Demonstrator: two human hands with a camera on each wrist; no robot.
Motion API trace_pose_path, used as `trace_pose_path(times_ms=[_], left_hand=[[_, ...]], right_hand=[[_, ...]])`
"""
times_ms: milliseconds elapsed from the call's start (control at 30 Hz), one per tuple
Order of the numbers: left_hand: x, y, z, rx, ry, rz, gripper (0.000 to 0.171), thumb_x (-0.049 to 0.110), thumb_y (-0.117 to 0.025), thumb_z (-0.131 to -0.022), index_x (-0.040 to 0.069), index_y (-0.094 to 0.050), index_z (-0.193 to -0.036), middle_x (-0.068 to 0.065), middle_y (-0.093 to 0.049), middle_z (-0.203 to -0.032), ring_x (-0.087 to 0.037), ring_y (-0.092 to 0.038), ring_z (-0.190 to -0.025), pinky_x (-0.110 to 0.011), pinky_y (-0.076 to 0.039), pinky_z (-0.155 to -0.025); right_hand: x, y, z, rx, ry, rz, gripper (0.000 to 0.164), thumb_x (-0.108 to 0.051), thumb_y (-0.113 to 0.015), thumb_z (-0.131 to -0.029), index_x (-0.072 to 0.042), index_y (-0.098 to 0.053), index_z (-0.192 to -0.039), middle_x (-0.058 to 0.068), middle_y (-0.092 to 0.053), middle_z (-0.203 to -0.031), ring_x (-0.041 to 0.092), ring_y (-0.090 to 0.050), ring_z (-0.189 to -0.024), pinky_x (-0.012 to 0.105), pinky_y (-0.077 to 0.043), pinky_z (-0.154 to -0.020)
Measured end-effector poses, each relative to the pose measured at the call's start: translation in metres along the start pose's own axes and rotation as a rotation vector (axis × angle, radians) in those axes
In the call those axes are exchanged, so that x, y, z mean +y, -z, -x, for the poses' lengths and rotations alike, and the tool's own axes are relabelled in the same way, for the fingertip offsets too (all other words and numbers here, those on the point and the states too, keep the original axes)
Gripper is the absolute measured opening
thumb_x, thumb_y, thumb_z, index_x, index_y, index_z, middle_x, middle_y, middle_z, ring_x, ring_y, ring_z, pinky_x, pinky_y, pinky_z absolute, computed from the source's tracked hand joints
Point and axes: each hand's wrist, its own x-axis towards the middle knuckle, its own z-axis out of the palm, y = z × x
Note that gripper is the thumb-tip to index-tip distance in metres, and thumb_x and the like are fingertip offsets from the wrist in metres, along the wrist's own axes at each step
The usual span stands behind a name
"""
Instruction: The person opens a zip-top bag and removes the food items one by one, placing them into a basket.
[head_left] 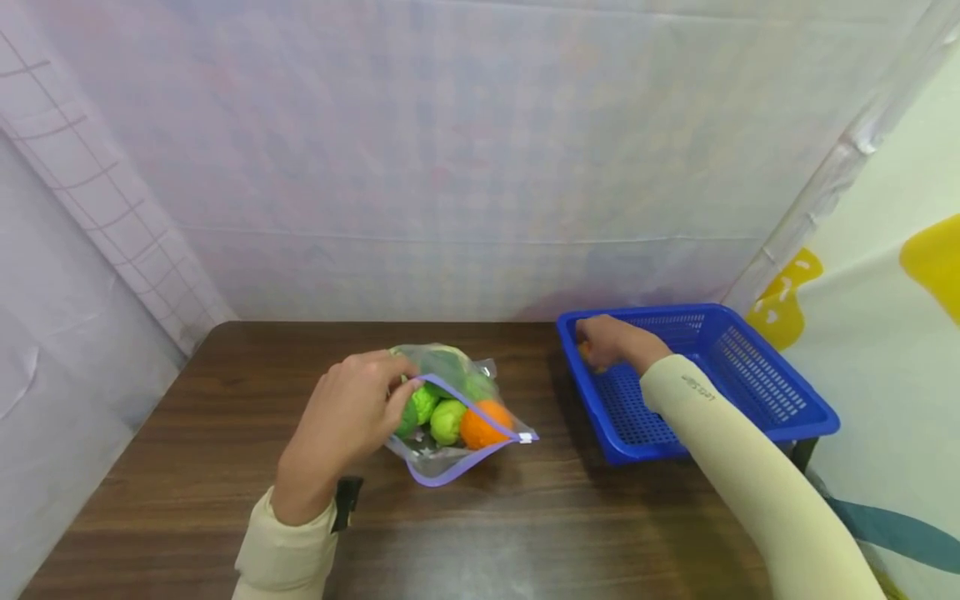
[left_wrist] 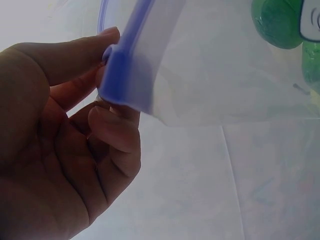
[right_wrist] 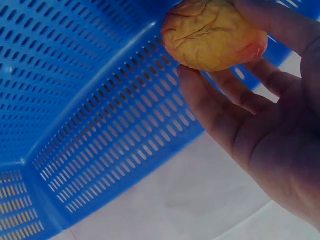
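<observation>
Zip bag [head_left: 431,481]: saw mouth agape with an orange [head_left: 485,424] and green produce [head_left: 447,421] inside; judged filling well along, with one wrinkled fruit [right_wrist: 215,35] and the closing apparently left. Found bag's edge pinched by left hand [head_left: 356,400]. Noted wrinkled fruit gripped in right hand's [head_left: 615,340] part-curled fingers, at far left corner of blue basket [head_left: 810,429], well apart from bag; couldn't tell what sleeve hid.
</observation>
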Motion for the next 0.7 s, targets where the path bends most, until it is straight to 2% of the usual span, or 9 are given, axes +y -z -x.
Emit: trace_pose_path(times_ms=[100, 267, 400, 567, 700], left_hand=[[0.0, 0.0, 0.0, -0.003, 0.003, -0.002, 0.006, 0.016, -0.076, -0.084, 0.01, -0.078, -0.085, -0.004, -0.071, -0.076, -0.016, -0.053, -0.058, -0.037, -0.048, -0.05], [0.0, -0.001, 0.0, -0.007, 0.007, -0.005, 0.007, 0.017, -0.076, -0.084, 0.011, -0.079, -0.086, -0.003, -0.07, -0.075, -0.016, -0.053, -0.057, -0.037, -0.047, -0.049], [0.0, -0.001, 0.001, -0.004, 0.009, -0.006, 0.007, 0.017, -0.076, -0.085, 0.011, -0.079, -0.086, -0.003, -0.07, -0.075, -0.016, -0.052, -0.057, -0.036, -0.046, -0.049], [0.0, -0.001, 0.0, -0.008, 0.007, -0.007, 0.008, 0.018, -0.075, -0.085, 0.011, -0.079, -0.087, -0.003, -0.07, -0.075, -0.016, -0.052, -0.057, -0.036, -0.046, -0.049], [0.0, -0.001, 0.0, -0.011, 0.006, -0.007, 0.008, 0.018, -0.075, -0.085, 0.011, -0.079, -0.087, -0.003, -0.07, -0.075, -0.016, -0.052, -0.057, -0.036, -0.046, -0.049]], right_hand=[[0.001, -0.006, -0.004, -0.021, -0.024, 0.007, 0.008, 0.004, -0.056, -0.086, -0.002, -0.057, -0.092, 0.011, -0.058, -0.079, 0.025, -0.057, -0.071, 0.035, -0.055, -0.06], [0.004, -0.012, -0.008, -0.013, -0.059, 0.038, 0.007, 0.0, -0.058, -0.087, -0.006, -0.054, -0.087, 0.011, -0.059, -0.08, 0.027, -0.057, -0.075, 0.038, -0.051, -0.066], [0.006, -0.013, -0.009, -0.009, -0.06, 0.053, 0.005, -0.001, -0.058, -0.088, -0.003, -0.058, -0.093, 0.014, -0.061, -0.085, 0.029, -0.056, -0.08, 0.043, -0.051, -0.073], [0.008, -0.015, -0.01, -0.019, -0.098, 0.065, 0.019, -0.004, -0.059, -0.09, 0.002, -0.061, -0.108, 0.018, -0.064, -0.097, 0.031, -0.057, -0.089, 0.05, -0.051, -0.082], [0.01, -0.017, -0.01, -0.008, -0.12, 0.072, 0.019, -0.005, -0.061, -0.09, 0.002, -0.061, -0.107, 0.019, -0.065, -0.098, 0.032, -0.058, -0.091, 0.051, -0.052, -0.085]])
